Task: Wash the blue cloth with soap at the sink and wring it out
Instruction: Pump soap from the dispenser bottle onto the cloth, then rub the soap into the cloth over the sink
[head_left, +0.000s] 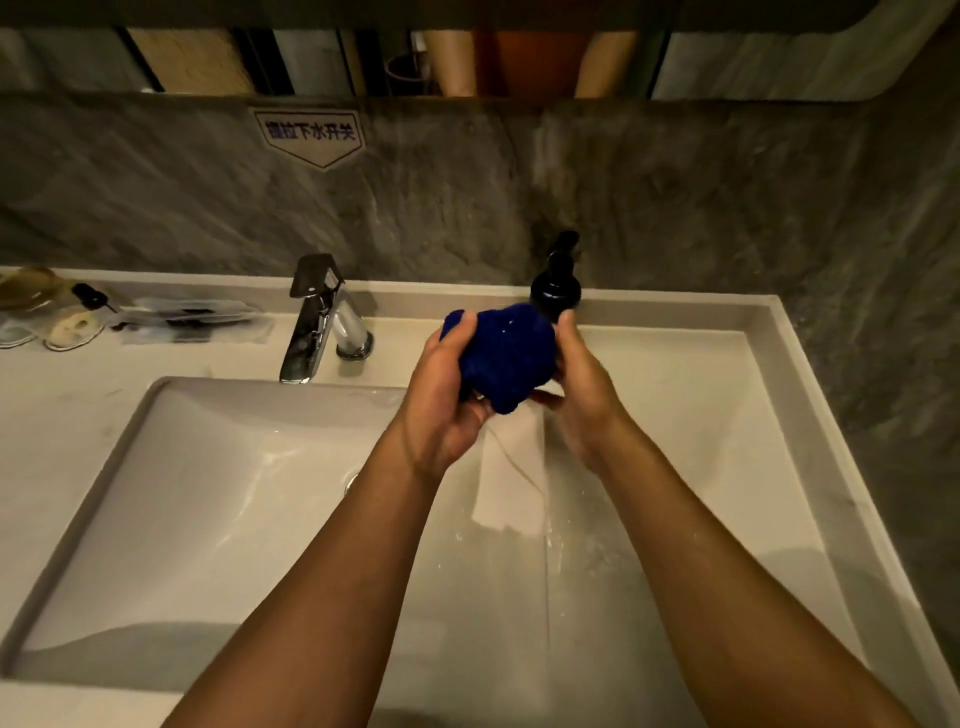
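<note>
The blue cloth (506, 356) is bunched into a ball above the right side of the white sink basin (208, 493). My left hand (441, 395) grips it from the left, fingers curled round its top. On the cloth's right side my right hand (576, 389) holds it, thumb up by the cloth's upper edge. A black soap pump bottle (556, 286) stands on the ledge just behind the cloth. The chrome faucet (319, 317) is to the left; no water stream shows from it. Wet streaks lie on the basin below my hands.
Small toiletry items and packets (78, 317) lie on the counter at the far left. A grey stone backsplash (675, 208) with a label sign (311, 135) rises behind the sink. The raised counter rim (789, 364) runs down the right side.
</note>
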